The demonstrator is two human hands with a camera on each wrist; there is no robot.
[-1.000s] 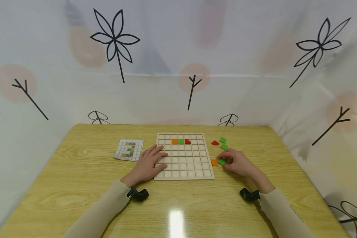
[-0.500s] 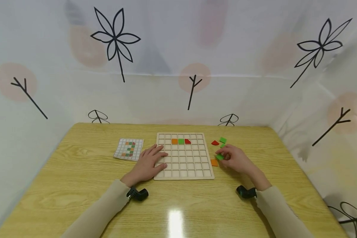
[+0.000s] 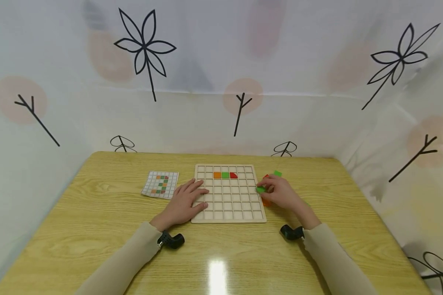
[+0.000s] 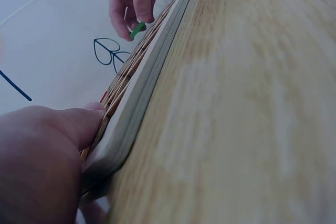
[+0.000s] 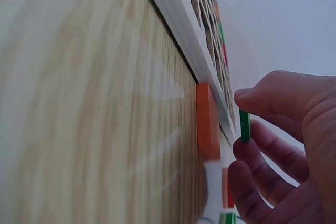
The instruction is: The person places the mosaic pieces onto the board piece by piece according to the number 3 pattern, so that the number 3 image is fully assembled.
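Observation:
My right hand (image 3: 282, 194) pinches a green square tile (image 5: 244, 125) between thumb and fingers, just above the right edge of the wooden grid board (image 3: 232, 206). Fingers spread, my left hand (image 3: 182, 205) rests flat over the board's left edge. In the board's second row from the back sit an orange square tile (image 3: 217, 175), another green tile (image 3: 225, 175) and a red quarter-round tile (image 3: 234, 175). The left wrist view shows the thumb (image 4: 79, 124) on the board's rim, and the held green tile (image 4: 137, 30) above the far end.
A paper pattern card (image 3: 160, 185) with coloured squares lies left of the board. Right of it, an orange tile (image 5: 207, 121) lies against the board's edge. A loose green tile (image 3: 277, 173) and a partly hidden red one (image 3: 266, 176) lie beyond the right hand.
My right hand has lifted the green tile off the table and carried it left to the board's right edge. The left hand has stayed in place.

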